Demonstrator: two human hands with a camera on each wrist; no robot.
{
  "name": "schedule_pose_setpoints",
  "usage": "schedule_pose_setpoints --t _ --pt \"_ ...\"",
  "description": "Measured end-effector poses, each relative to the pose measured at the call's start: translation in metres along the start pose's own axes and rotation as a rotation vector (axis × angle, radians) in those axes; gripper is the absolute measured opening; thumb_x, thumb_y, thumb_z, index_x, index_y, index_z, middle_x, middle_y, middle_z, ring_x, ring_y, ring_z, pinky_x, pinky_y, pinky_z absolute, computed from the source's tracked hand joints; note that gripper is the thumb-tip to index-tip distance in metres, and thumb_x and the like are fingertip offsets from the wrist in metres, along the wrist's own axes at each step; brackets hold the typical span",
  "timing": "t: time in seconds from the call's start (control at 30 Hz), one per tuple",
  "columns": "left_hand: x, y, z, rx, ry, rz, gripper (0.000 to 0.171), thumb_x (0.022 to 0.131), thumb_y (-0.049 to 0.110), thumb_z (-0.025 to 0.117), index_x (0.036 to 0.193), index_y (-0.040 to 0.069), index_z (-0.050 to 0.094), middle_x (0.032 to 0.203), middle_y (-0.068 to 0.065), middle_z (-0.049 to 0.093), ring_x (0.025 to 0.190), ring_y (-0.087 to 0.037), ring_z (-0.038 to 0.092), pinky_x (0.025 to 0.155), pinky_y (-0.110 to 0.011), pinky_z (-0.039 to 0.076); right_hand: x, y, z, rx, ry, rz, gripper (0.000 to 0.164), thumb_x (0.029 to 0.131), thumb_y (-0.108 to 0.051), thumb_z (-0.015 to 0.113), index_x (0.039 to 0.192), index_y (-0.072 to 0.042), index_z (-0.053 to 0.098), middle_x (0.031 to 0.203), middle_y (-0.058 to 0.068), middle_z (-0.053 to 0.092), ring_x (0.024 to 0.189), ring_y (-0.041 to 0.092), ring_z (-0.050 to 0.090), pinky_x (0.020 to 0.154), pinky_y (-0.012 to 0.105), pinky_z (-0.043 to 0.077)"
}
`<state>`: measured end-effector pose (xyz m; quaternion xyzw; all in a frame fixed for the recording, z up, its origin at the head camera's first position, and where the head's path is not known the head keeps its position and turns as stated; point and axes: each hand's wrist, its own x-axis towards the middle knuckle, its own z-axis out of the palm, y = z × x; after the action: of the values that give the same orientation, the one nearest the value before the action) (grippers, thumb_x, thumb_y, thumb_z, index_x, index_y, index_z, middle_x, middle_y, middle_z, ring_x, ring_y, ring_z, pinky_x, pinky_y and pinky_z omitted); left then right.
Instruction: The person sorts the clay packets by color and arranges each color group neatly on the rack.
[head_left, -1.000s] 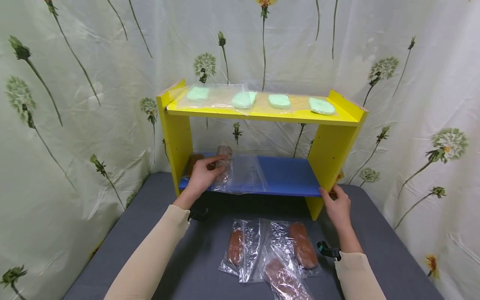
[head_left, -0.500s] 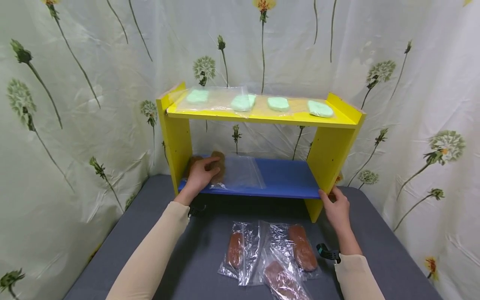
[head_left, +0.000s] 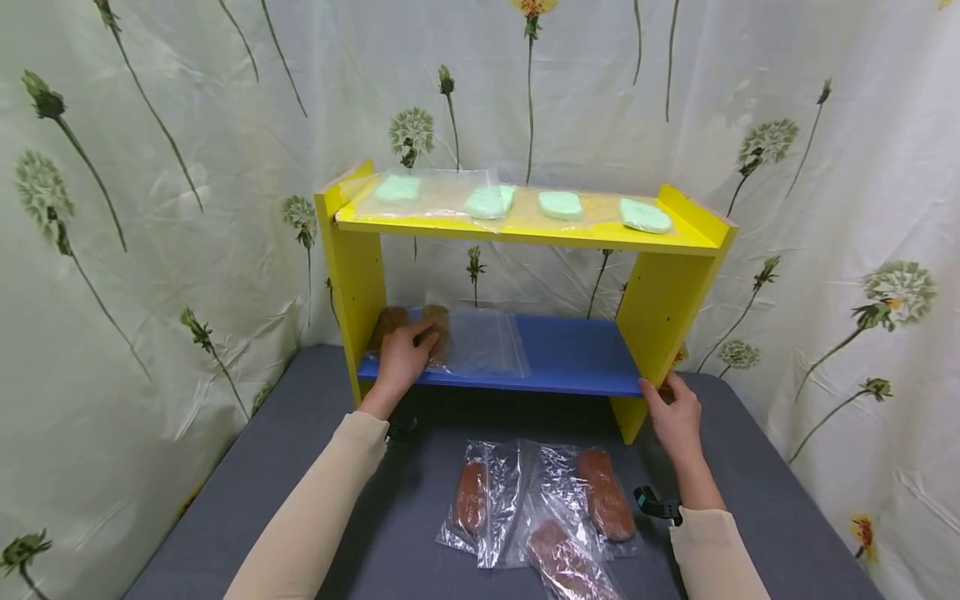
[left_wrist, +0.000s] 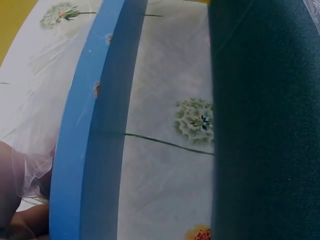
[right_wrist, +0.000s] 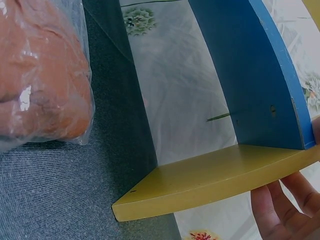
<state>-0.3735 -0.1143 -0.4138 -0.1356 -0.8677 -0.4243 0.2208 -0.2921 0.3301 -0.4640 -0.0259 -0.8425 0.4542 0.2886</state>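
In the head view my left hand (head_left: 403,357) has its thumb and fingers on a brown oblong bar (head_left: 438,321) in a clear zip bag (head_left: 483,342). That bar lies near the left end of the blue lower shelf (head_left: 573,350). Beside it, against the left side panel, lies another brown bar (head_left: 392,321), partly behind the hand. The left wrist view shows mostly the shelf's blue edge (left_wrist: 75,150), with fingers and plastic behind it. My right hand (head_left: 675,417) grips the yellow right side panel (head_left: 663,308) at the lower shelf's corner, fingers (right_wrist: 265,210) round its outer face.
Several bagged reddish-brown bars (head_left: 606,496) lie on the dark grey table (head_left: 390,517) in front of the shelf unit. On the yellow top shelf (head_left: 525,235) sit several pale green pieces (head_left: 558,204) in clear bags. A flowered curtain (head_left: 480,108) hangs behind.
The bagged brown bar under my left hand stood tilted up and now lies lower on the blue shelf. My left hand has shifted slightly; the right hand keeps its place.
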Motion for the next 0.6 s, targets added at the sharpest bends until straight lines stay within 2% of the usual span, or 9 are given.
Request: schedule_pose_setpoints --t 0.13,0.27,0.47,0.6 --pt "-0.0042 0.0028 0.0012 0.062 0.017 0.024 0.021 0.102 0.018 0.063 0.111 0.007 0.078 0.06 -0.004 0.059 0.045 -0.018 0.047 0.057 -0.043 0.045 0.0005 -0.0001 0.0003 -0.003 -0.004 0.0 0.037 0.1 -0.038 0.063 0.124 -0.01 0.066 0.107 0.01 0.068 0.088 0.005 0.057 0.065 0.018 0.045" --pt "-0.0074 0.0063 0.0015 0.126 0.048 0.043 0.018 0.1 0.017 0.064 0.091 0.009 0.077 0.06 -0.003 0.058 0.049 -0.02 0.052 0.064 -0.047 0.049 0.0006 -0.0002 0.0005 -0.002 -0.005 -0.001 0.036 0.1 -0.037 0.064 0.123 -0.01 0.066 0.107 0.01 0.067 0.088 0.005 0.057 0.065 0.018 0.045" --pt "-0.01 0.0097 0.0048 0.213 0.125 0.036 0.016 0.099 0.019 0.067 0.097 0.01 0.08 0.054 -0.001 0.052 0.048 -0.022 0.051 0.065 -0.05 0.051 -0.0006 -0.0002 -0.0002 0.001 -0.009 -0.003 0.036 0.1 -0.036 0.063 0.125 -0.01 0.066 0.108 0.01 0.067 0.088 0.004 0.056 0.064 0.018 0.045" --pt "-0.0097 0.0095 0.0082 0.304 0.183 0.067 0.016 0.097 0.02 0.07 0.091 0.01 0.08 0.053 -0.002 0.052 0.048 -0.025 0.052 0.06 -0.05 0.052 -0.0007 -0.0008 -0.0006 -0.005 -0.008 -0.009 0.037 0.1 -0.035 0.063 0.127 -0.009 0.065 0.109 0.011 0.067 0.088 0.002 0.056 0.064 0.018 0.045"
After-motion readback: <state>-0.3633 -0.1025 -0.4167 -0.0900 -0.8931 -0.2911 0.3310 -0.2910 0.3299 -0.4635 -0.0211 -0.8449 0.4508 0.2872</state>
